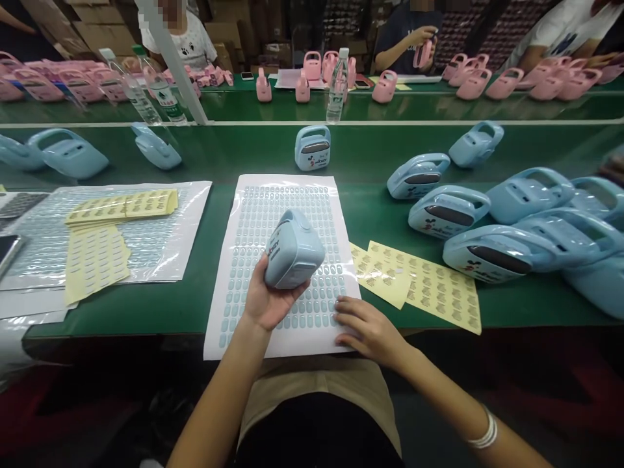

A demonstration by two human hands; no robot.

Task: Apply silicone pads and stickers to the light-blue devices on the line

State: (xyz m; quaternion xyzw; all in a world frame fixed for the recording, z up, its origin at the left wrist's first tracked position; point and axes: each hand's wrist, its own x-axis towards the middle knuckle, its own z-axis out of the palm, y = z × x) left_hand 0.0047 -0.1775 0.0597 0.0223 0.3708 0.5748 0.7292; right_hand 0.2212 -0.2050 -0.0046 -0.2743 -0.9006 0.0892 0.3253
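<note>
My left hand [270,296] is wrapped round the lower part of a light-blue plastic case with a handle [297,250]. The case is tilted, with its printed MICKEY front turned to the left. Beneath it lies a white sheet of small blue rounded stickers [292,320], set in rows. My right hand [368,328] rests at the sheet's right edge, fingers apart and touching the stickers there. I see nothing held in it. Yellow sticker sheets [441,289] lie just beyond that hand, partly under the white sheet's edge.
Several blue cases [497,253] crowd the right side; another blue case [312,149] stands ahead. Left are a plastic-covered sticker sheet [160,260] and a bundle of yellow stickers [124,207]. Behind a divider stand pink cases [385,88], a bottle [336,91] and people at work.
</note>
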